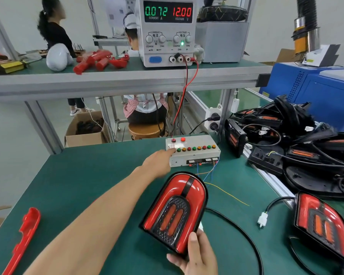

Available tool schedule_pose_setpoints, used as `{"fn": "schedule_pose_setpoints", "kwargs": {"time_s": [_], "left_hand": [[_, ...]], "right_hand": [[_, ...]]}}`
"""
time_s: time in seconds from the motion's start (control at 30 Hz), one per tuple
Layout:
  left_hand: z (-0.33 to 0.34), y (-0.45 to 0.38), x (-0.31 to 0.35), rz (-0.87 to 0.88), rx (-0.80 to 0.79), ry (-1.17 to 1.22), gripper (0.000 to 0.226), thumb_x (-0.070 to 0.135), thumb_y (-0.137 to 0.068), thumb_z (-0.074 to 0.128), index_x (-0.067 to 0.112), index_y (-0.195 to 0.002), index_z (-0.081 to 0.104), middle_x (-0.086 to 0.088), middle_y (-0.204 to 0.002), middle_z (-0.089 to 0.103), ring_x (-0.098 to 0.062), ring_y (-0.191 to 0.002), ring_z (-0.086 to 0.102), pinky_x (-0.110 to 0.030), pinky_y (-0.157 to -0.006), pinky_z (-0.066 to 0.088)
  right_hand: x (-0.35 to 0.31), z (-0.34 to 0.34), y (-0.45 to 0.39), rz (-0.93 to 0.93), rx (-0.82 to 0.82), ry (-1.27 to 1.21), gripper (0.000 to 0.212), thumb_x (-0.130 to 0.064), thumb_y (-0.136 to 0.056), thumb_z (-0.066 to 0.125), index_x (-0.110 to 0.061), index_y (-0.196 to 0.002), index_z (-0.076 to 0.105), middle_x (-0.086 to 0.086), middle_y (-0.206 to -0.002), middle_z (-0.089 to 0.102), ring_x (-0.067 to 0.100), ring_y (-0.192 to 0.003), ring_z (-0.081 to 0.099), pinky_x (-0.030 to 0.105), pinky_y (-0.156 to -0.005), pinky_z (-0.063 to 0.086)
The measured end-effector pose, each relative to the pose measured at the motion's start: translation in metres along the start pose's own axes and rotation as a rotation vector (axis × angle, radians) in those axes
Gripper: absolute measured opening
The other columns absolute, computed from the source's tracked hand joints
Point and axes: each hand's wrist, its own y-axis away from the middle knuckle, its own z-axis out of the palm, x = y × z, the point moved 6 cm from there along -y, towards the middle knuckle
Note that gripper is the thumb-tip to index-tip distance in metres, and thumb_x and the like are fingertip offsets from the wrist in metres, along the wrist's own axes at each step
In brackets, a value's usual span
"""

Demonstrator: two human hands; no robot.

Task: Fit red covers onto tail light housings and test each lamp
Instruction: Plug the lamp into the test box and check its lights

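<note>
Red-covered tail light (175, 213), tilted upright

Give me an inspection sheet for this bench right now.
Surface: green mat.
Job's things: assembled tail light propped up; second lamp at right; test box.
Clutter: loose red cover; pile of black housings.
Hands: left hand touching the test box; right hand grips the tail light.
Cables: black lead; thin coloured wires.
Surroundings: power supply reads 12.00 volts.

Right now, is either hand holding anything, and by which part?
The right hand grips the tail light by its lower near edge. The left hand holds nothing; it reaches to the test box.
</note>
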Motion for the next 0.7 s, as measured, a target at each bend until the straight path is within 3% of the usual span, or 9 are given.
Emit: {"fn": "schedule_pose_setpoints", "kwargs": {"time_s": [0.2,0.43,0.6,0.7], "left_hand": [[-0.002,0.001,0.0,-0.01,0.0,-0.004,0.076,-0.001,-0.093,0.045,0.031,-0.16,0.029,-0.011,-0.152,0.052,-0.033,-0.126,0.058,-0.046,-0.099,0.054],[-0.002,-0.001,-0.002,-0.023,0.007,-0.01,0.073,0.0,-0.093,0.048,0.031,-0.158,0.033,-0.012,-0.132,0.063,-0.031,-0.108,0.063,-0.046,-0.087,0.058],[-0.011,-0.009,0.007,0.013,0.098,-0.037,0.072,0.0,-0.093,0.051,0.029,-0.157,0.034,-0.011,-0.149,0.037,-0.033,-0.133,0.044,-0.045,-0.098,0.053],[-0.005,-0.013,0.021,0.087,0.043,-0.039,0.078,-0.004,-0.092,0.049,0.03,-0.16,0.028,-0.009,-0.16,0.027,-0.032,-0.144,0.032,-0.049,-0.108,0.047]], "right_hand": [[0.0,0.001,0.001,0.019,0.014,-0.013,0.043,-0.032,-0.086,0.058,-0.013,-0.124,0.064,0.008,-0.102,0.078,0.036,-0.084,0.076,0.037,-0.05,0.06],[0.0,0.0,0.001,0.026,-0.002,-0.03,0.045,-0.035,-0.081,0.06,-0.014,-0.121,0.063,0.007,-0.102,0.078,0.035,-0.085,0.076,0.037,-0.05,0.061],[0.0,0.001,0.002,0.032,-0.044,-0.07,0.052,-0.033,-0.084,0.059,-0.008,-0.129,0.059,0.016,-0.108,0.076,0.036,-0.088,0.075,0.038,-0.054,0.061],[-0.004,0.002,0.003,0.037,-0.041,-0.086,0.051,-0.033,-0.086,0.06,-0.007,-0.13,0.059,0.016,-0.108,0.076,0.036,-0.087,0.075,0.038,-0.054,0.061]]}}
